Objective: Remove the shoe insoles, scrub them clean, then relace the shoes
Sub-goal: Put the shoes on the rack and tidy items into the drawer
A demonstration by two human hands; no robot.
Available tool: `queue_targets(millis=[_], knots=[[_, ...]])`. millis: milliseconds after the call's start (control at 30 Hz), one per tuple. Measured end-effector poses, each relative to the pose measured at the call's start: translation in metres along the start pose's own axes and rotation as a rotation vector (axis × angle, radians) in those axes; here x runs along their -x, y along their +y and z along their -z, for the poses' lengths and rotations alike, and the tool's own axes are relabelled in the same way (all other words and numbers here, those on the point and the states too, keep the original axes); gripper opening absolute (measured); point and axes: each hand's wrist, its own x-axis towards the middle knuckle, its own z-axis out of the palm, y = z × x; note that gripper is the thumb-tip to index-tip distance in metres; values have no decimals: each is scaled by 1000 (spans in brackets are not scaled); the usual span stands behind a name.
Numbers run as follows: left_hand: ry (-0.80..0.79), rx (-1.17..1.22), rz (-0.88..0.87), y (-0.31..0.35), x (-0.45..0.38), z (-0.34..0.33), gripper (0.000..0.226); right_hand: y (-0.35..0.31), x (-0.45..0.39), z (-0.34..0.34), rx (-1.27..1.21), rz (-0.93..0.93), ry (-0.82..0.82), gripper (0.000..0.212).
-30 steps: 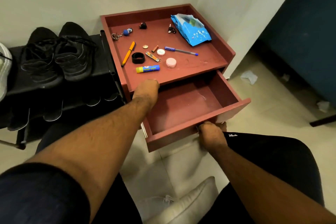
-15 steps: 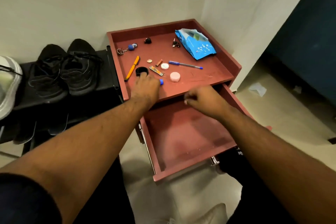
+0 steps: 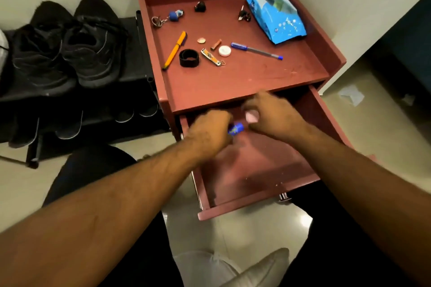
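Note:
Two black laced shoes (image 3: pixel 67 51) stand side by side on a black shoe rack (image 3: pixel 130 91) at the left. My left hand (image 3: pixel 210 133) grips a blue and yellow glue stick (image 3: pixel 235 129) over the open drawer (image 3: pixel 256 170) of a red-brown side table (image 3: pixel 245 77). My right hand (image 3: pixel 272 116) holds a small pink round container (image 3: pixel 251 116) just to the right of it, also above the drawer. Both hands are blurred.
On the table top lie an orange pen (image 3: pixel 175 50), a black ring (image 3: pixel 189 58), a nail clipper (image 3: pixel 211 56), a blue pen (image 3: pixel 256 51), a keychain (image 3: pixel 168 18) and a blue packet (image 3: pixel 277 16). A white shoe (image 3: pixel 221 268) lies on the floor between my legs.
Both hands came off the table top and moved over the open drawer, the left carrying the glue stick and the right the pink container. The view shifted.

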Motion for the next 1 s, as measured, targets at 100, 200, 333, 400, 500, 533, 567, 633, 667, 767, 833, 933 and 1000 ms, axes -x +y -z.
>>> queue_targets(millis=[100, 200, 333, 400, 500, 533, 567, 633, 667, 767, 833, 933, 1000], knots=[[-319, -89, 6, 10, 17, -43, 18, -4, 27, -41, 131, -76, -425, 33], [-480, -118, 67, 14, 22, -72, 14, -10, 30, -83, 167, -101, -671, 37], [-552, -134, 86, 20, 18, -79, 30, -11, 24, -104, 163, -104, -711, 39], [-575, -154, 64, 19, 18, -78, 31, -8, 23, -104, 169, -111, -717, 43], [-532, -182, 41, 17, 12, -62, 29, -5, 16, -87, 116, -153, -648, 45], [-463, -159, 30, 17, 7, -49, 28, -5, 10, -75, 77, -140, -571, 39], [-359, -122, 22, 18, 1, -33, 27, -5, 4, -62, 12, -126, -466, 32], [-87, -59, 27, 16, -15, 9, 23, -5, -13, -30, -166, -125, -215, 18], [53, -33, 39, 12, -25, 30, 20, -7, -22, -14, -244, -130, -99, 14], [339, -65, 104, -11, -63, 79, 26, -12, -61, 20, -328, -121, 161, 4], [362, -154, 162, -28, -82, 89, 37, -21, -95, 28, -328, -93, 275, 6], [298, -151, 243, -45, -96, 82, 40, -31, -144, 22, -264, -105, 294, 25], [356, -137, 242, -47, -98, 76, 35, -38, -163, 16, -184, -129, 263, 27]])
